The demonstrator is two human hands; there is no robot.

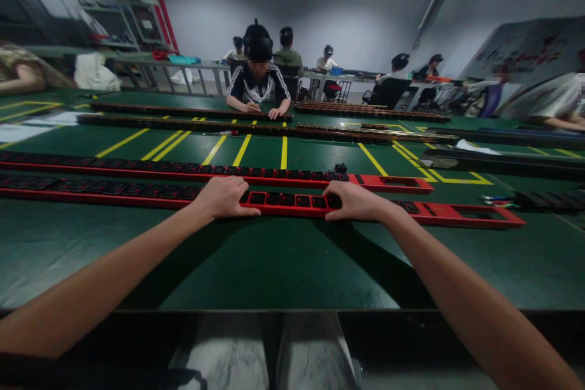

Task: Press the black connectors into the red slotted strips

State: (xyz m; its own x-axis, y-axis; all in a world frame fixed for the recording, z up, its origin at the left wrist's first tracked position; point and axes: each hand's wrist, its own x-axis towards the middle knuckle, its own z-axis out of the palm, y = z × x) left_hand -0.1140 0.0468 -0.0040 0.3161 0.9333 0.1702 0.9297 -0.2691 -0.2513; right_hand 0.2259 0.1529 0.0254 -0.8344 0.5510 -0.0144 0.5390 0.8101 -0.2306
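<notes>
Both hands [292, 200] on socket-filled red strip [457, 214]

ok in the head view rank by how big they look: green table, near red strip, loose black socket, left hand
1. green table
2. near red strip
3. left hand
4. loose black socket

The hand's nearness to the camera may flatter it.

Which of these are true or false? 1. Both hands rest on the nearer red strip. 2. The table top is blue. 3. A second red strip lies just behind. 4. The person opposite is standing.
1. True: left hand and right hand lie on the nearer red strip.
2. False: the table is green with yellow lines.
3. True: second red strip.
4. False: the person opposite leans over the table, seemingly seated.
</notes>
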